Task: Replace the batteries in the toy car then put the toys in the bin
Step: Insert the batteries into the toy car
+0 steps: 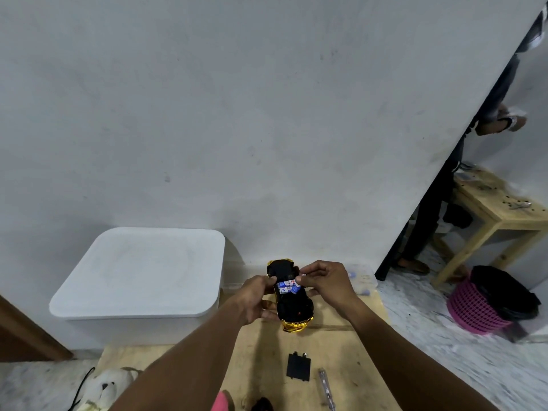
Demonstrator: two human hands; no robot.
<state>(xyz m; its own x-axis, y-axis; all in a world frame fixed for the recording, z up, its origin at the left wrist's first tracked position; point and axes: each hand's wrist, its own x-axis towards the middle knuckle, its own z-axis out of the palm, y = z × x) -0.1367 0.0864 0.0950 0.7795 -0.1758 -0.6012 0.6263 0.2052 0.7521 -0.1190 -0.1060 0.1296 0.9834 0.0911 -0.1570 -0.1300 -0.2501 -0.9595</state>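
In the head view we saw the car (293,304) turned belly up, its black underside toward the camera and gold bodywork showing at both ends. It was held over the far middle of the table (341,351), just right of the bin (142,271). The bin stood with its white lid on, against the wall (267,114) at the table's far left corner.

The left hand (255,298) gripped the car from its left side. Its fingers curled beneath the body and its thumb lay on the underside beside the open battery bay. In that bay lay the batteries (286,287), white with blue and red print. The right hand (323,280) reached in from the right, thumb and forefinger closed together in a pinch on the right end of the batteries, the other fingers loosely bent.

Toward the near edge, the cover (298,366), a flat black plate, lay on the wood, with a screwdriver (326,390) just to its right. A clear box (363,280) sat at the far right corner. A white plush bear (103,387) lay on the floor off the near left corner. At the near edge a pink shape and a black one were too cut off for us to tell what they were.

Farther right stood a pink basket (474,310) holding a black bag, and beyond it a wooden stool (504,215).
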